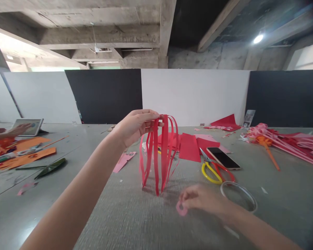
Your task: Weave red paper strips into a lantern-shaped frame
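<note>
Nearest, the right hand (202, 199), slightly blurred, has its fingers (192, 203) closed on the edge of a pink ring (182, 213), low over the worktop (130, 222). The ring is to the right of the red strips (156, 156) and nearer the wearer, apart from their lower ends. Those strips hang long and upright from the left hand (134, 126), its fingers pinched together at their top; whether the tips touch the worktop, I cannot tell. Scissors (208, 159) lie farther off, right of the strips.
</note>
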